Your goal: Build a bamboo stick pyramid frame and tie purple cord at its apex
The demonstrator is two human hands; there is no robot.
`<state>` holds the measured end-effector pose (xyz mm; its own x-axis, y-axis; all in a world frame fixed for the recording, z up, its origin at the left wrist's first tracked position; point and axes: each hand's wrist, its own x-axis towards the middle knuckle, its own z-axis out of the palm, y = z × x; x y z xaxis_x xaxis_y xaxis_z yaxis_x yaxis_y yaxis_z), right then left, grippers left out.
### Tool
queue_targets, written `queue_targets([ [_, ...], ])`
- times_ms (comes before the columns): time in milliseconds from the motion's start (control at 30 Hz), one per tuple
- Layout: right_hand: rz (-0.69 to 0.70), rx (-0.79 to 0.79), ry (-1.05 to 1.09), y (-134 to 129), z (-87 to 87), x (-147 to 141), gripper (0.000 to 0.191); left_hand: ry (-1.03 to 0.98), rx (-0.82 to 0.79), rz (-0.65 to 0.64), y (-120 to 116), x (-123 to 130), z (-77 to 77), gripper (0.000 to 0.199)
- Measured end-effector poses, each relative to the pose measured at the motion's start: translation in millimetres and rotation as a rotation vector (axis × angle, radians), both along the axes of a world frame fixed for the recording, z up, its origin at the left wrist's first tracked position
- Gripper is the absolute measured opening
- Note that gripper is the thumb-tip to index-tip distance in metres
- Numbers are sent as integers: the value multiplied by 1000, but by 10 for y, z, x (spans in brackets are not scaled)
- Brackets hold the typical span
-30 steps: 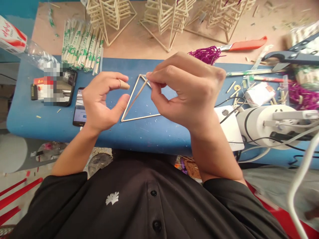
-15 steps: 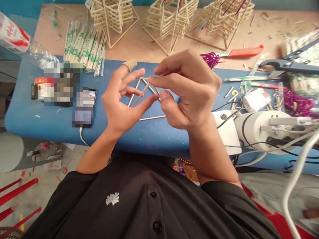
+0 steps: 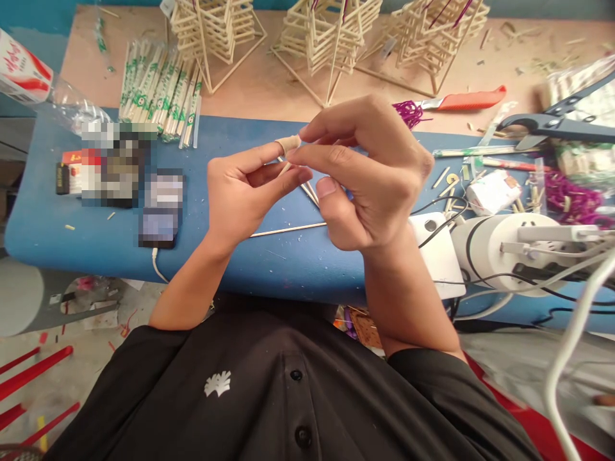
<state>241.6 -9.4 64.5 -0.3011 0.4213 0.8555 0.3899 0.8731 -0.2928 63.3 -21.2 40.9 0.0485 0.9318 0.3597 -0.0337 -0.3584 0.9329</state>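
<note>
My left hand [image 3: 240,202], with a tan wrap [image 3: 288,144] around one fingertip, closes its thumb and fingers on a thin wooden stick [image 3: 284,169]. Fingertips of my right hand [image 3: 377,186] meet the left ones at the stick's upper end; its fingers are bent in a pinch, and most of the stick is hidden between the hands. Below them, another pale wooden stick [image 3: 288,230] lies on the blue mat [image 3: 269,269]. More stick lengths [image 3: 310,193] show in the gap between the thumbs, partly covered by my right hand.
Stacked stick structures [image 3: 331,38] stand at the back. Wrapped chopsticks [image 3: 158,89] and a phone [image 3: 163,205] lie left, with a plastic bottle [image 3: 72,105]. An orange-handled knife [image 3: 471,99], shears [image 3: 552,125], purple cord [image 3: 408,114] and a white power socket [image 3: 504,250] are on the right.
My left hand's fingers have closed from a spread pose and moved right, so the wrapped fingertip now touches my right fingertips. My right hand has barely moved.
</note>
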Motion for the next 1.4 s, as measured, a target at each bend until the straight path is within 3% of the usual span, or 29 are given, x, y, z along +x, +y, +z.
queue_targets([
  [167,28,63,-9,16,-5,21,34,-18,6,-9,39,-15,-69,49],
  [533,20,-50,-30,-3,-76,51,41,59,29,-52,146,-77,-165,49],
  [667,8,-138,-47,-9,-100,59,37,40,12,-37,137,-49,-155,37],
  [767,11,-101,-19,-19,-92,58,41,60,-14,-13,105,-16,-111,27],
  [933,-6,-154,-70,-20,-80,58,39,39,6,27,70,24,-49,27],
  [1167,31,58,14,10,-68,7,38,-4,85,-8,96,14,-110,33],
  [1400,60,20,62,12,-58,-7,38,47,57,-8,83,16,-105,38],
])
